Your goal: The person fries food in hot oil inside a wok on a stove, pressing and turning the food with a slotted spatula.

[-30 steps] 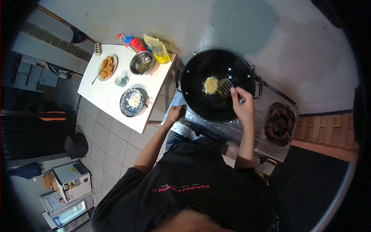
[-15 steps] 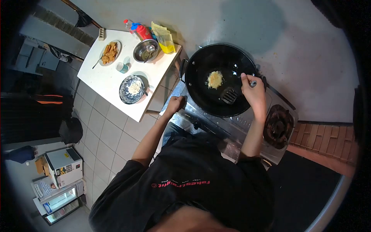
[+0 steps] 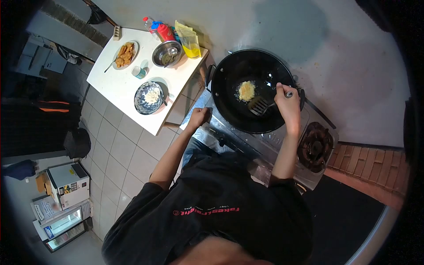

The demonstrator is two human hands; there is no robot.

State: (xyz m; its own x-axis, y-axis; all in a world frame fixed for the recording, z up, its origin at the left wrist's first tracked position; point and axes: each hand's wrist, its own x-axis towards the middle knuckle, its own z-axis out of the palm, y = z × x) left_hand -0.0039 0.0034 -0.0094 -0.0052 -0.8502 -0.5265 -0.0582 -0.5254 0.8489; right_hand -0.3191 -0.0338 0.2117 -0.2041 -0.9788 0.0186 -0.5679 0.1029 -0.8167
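The right hand (image 3: 288, 102), the nearer one, grips the spatula (image 3: 260, 107), its head pointing left; the frying piece (image 3: 246, 91) lies farther left, inside the wok (image 3: 236, 118). The left hand (image 3: 199, 117) is curled closed.

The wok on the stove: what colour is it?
The wok is black, as the head view shows.
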